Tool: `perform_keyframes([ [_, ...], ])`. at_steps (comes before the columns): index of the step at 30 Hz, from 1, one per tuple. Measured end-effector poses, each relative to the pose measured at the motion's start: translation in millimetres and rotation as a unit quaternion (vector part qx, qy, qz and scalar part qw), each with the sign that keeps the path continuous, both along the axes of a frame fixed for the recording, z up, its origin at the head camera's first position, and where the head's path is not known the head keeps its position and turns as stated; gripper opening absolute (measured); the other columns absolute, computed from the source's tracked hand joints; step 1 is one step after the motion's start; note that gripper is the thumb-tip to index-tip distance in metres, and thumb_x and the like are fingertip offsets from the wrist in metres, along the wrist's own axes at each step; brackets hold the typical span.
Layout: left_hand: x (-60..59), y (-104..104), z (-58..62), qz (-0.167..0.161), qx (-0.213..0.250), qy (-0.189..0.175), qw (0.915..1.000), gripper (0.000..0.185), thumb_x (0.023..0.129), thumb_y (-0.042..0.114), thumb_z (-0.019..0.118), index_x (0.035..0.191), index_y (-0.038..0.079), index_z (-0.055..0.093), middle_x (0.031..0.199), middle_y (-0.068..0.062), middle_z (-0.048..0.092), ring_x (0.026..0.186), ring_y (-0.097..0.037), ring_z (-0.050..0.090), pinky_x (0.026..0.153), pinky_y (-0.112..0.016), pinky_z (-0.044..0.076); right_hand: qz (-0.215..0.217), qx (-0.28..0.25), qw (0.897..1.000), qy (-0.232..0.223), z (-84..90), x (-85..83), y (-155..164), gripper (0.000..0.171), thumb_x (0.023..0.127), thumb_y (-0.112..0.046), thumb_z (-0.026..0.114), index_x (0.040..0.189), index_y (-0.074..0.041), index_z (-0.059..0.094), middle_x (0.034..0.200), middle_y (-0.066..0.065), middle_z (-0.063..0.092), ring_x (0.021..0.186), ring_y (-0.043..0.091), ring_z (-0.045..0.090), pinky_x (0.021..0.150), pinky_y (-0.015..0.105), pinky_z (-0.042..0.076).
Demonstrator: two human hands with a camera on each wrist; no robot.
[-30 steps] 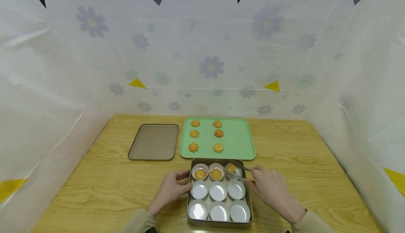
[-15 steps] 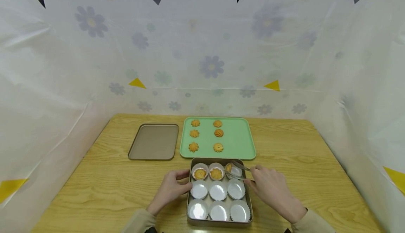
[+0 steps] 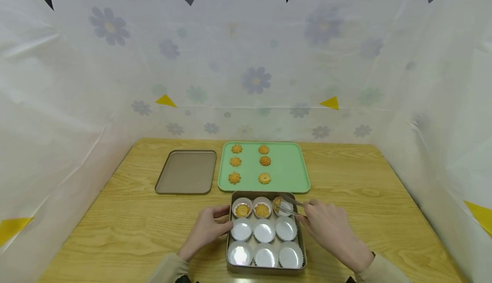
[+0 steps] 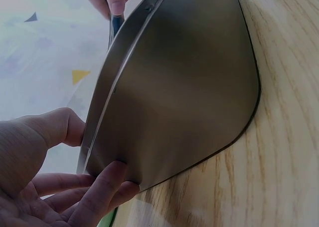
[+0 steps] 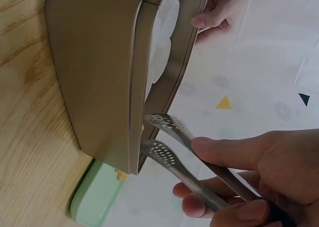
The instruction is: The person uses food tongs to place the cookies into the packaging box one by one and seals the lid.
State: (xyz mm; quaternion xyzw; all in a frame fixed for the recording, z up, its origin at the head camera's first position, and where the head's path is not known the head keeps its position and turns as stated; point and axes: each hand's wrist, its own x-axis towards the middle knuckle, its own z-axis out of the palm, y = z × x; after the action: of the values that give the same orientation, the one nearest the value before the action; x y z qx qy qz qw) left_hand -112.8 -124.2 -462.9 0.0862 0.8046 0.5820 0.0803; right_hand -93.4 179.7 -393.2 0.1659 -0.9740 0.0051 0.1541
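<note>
Right grip pinches metal tongs while left grip, spread, touches the brown tin.

I note glare on my cups, lower centre, head view; tin wall dim mid-frame, left wrist view

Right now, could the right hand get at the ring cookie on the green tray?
Probably yes: the ring cookie lies just past the box's far rim with nothing over it, though the right hand must first lift its tongs clear.
</note>
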Motion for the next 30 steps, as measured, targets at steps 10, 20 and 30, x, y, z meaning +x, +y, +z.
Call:
perform_keyframes([
  [10,0.6,1,-0.6,-0.001,0.000,-0.005,1.0000,0.056,0.080,0.000,0.068,0.130,-0.022,0.053,0.128,-0.040,0.060,0.108,-0.048,0.069,0.084,-0.032,0.066,0.029,0.013,0.999,0.030,-2.7,-7.4,-3,0.032,0.078,-0.034,0.083,0.067,-0.016,0.058,0.058,-0.005,0.050,0.043,0.013,0.034,0.031,0.027,0.031],
  [20,0.3,-1,1.4,0.002,-0.003,-0.006,1.0000,0.058,0.079,0.000,0.068,0.130,-0.022,0.052,0.129,-0.040,0.059,0.111,-0.048,0.068,0.086,-0.030,0.065,0.013,0.030,0.999,0.019,1.7,-6.1,4,0.033,0.077,-0.037,0.083,0.066,-0.016,0.060,0.059,-0.004,0.050,0.045,0.013,0.033,0.031,0.027,0.031],
  [30,-0.6,0,-1.0,-0.001,0.005,0.003,1.0000,0.057,0.079,-0.001,0.067,0.129,-0.023,0.052,0.127,-0.041,0.060,0.109,-0.048,0.069,0.085,-0.032,0.065,0.011,0.031,0.999,0.007,2.9,-5.0,6,0.033,0.076,-0.035,0.084,0.067,-0.015,0.060,0.059,-0.005,0.049,0.045,0.012,0.032,0.032,0.025,0.029],
])
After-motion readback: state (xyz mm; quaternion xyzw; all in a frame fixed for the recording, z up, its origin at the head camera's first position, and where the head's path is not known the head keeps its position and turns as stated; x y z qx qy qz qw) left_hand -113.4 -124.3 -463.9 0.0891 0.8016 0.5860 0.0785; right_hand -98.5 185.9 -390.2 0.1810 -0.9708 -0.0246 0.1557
